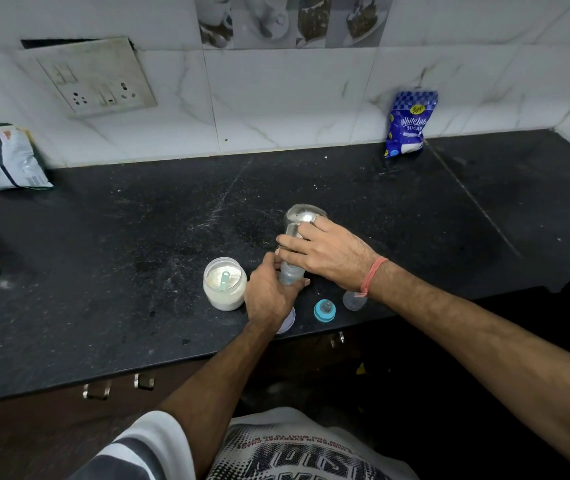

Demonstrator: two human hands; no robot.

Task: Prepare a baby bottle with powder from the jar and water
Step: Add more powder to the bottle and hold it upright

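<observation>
Centre frame, dark counter (138,220). Right hand (325,252) grips a tilted clear water bottle (302,216), mouth down at the baby bottle (288,273), which the left hand (268,296) clasps. Open powder jar (224,287) just left; teal nipple ring (324,310) lower right.

Both bare forearms reach forward and converge, the left hand (269,296) lower and nearer the body with fingers curled in a closed grip, the right hand (325,251) just beyond and above it, palm down, fingers wrapped closed, a red thread (373,273) around its wrist.
</observation>
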